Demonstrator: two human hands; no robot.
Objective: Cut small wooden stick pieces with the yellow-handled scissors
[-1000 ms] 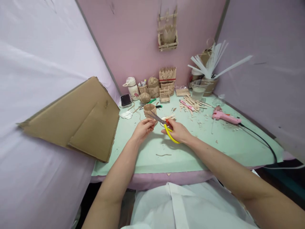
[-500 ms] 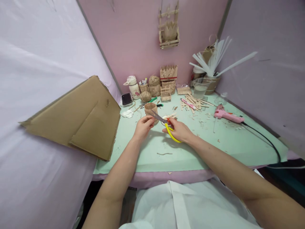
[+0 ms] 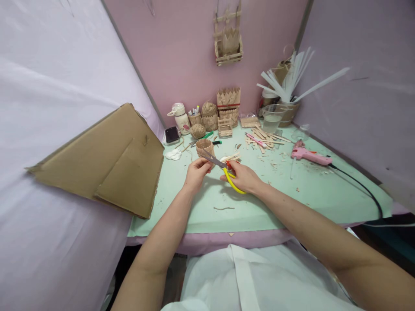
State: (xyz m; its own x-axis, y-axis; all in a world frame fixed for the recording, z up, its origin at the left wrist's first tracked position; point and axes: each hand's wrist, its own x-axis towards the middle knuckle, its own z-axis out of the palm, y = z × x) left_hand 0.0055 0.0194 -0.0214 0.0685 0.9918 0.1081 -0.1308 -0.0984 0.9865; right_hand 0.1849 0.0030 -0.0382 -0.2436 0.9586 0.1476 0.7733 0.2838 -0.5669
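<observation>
My right hand (image 3: 243, 176) grips a pair of scissors (image 3: 234, 184) with yellow handles and dark blades. The blades are spread slightly apart and point left toward my other hand. My left hand (image 3: 195, 173) is closed in a pinch just below the blade tips; whatever is between its fingertips is too small to make out. Right behind the blades stands a small round cup of wooden sticks (image 3: 204, 146), its lower part covered by the scissors and my left fingers. A few pale sticks (image 3: 234, 158) lie beyond my right hand. A short piece of twine (image 3: 223, 208) rests nearer the table edge.
A pink glue gun (image 3: 311, 156) with a black cord lies at right. Wooden sticks (image 3: 264, 137), a twine ball (image 3: 197, 131), a white bottle (image 3: 180, 117) and a plastic cup (image 3: 271, 121) are at the back. A cardboard sheet (image 3: 106, 160) leans at left.
The view has shifted very slightly. Both hands and the scissors keep nearly the same place beside the stick cup.
</observation>
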